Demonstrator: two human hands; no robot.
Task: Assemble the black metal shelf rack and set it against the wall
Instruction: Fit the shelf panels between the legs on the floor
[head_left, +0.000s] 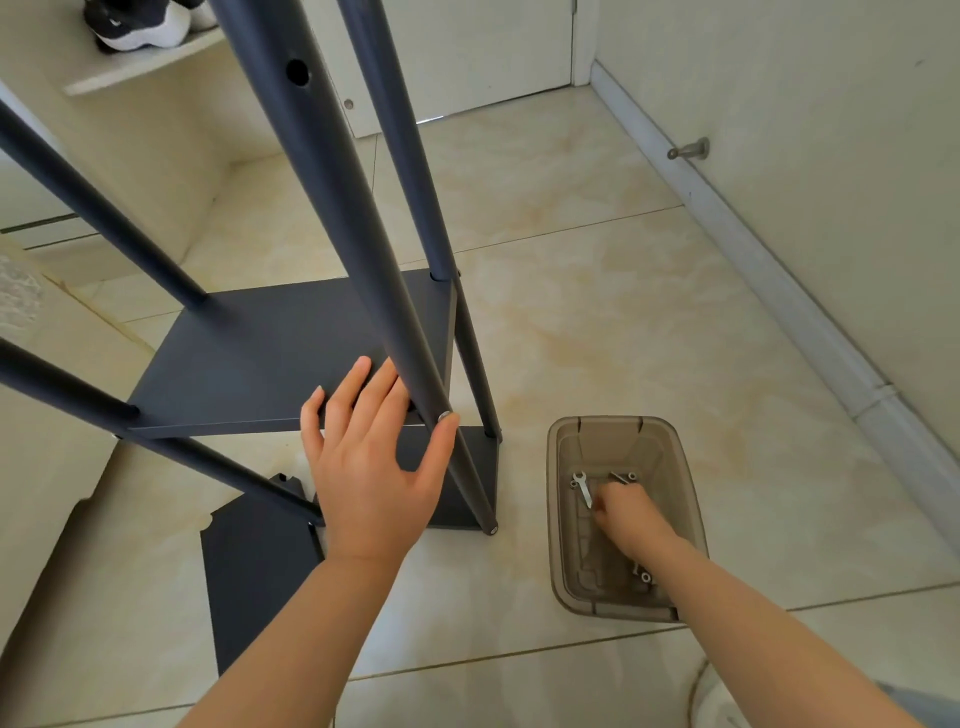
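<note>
Your left grip (371, 467) lay open against one shelf (249, 364) among four posts (332, 208); right grip (631, 514), four o'clock, inside one bin (558, 519), closure indeterminable.

The lone head-worn wide-angle camera looked forward and steeply down, close above the shelf rack (291, 358) and tiled floor (597, 322).

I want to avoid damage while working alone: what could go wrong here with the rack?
1. Only the left hand steadies the shelf panel and the bolt at the front post; if it slips, the panel may drop.
2. The right hand reaches into the bin on the floor, so attention is likely divided.
3. The loose panel also lying there could be stepped on.
</note>
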